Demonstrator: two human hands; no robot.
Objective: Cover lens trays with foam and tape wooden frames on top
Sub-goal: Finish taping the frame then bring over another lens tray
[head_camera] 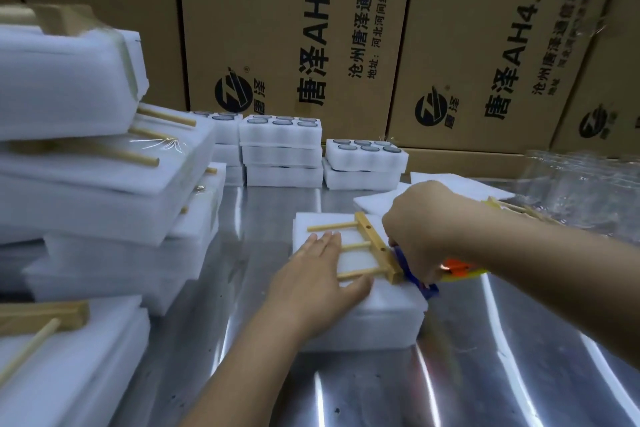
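A white foam-covered lens tray (pixel 374 319) lies on the metal table (pixel 381 392) in front of me. On its top rests a wooden frame (pixel 372 246), a bar with three dowels pointing left. My left hand (pixel 311 284) lies flat with straight fingers on the foam and the lower dowels. My right hand (pixel 426 229) grips a blue, orange and yellow tape dispenser (pixel 420 279) at the frame's right end, by the tray's right edge. The tape itself is not clearly visible.
Tall stacks of finished foam packs with frames (pixel 104 184) fill the left side. Open lens trays (pixel 280 149) stand stacked at the back before cardboard boxes (pixel 294 28). Loose foam sheets (pixel 460 184), more frames (pixel 519 210) and clear plastic (pixel 585 184) lie at the right.
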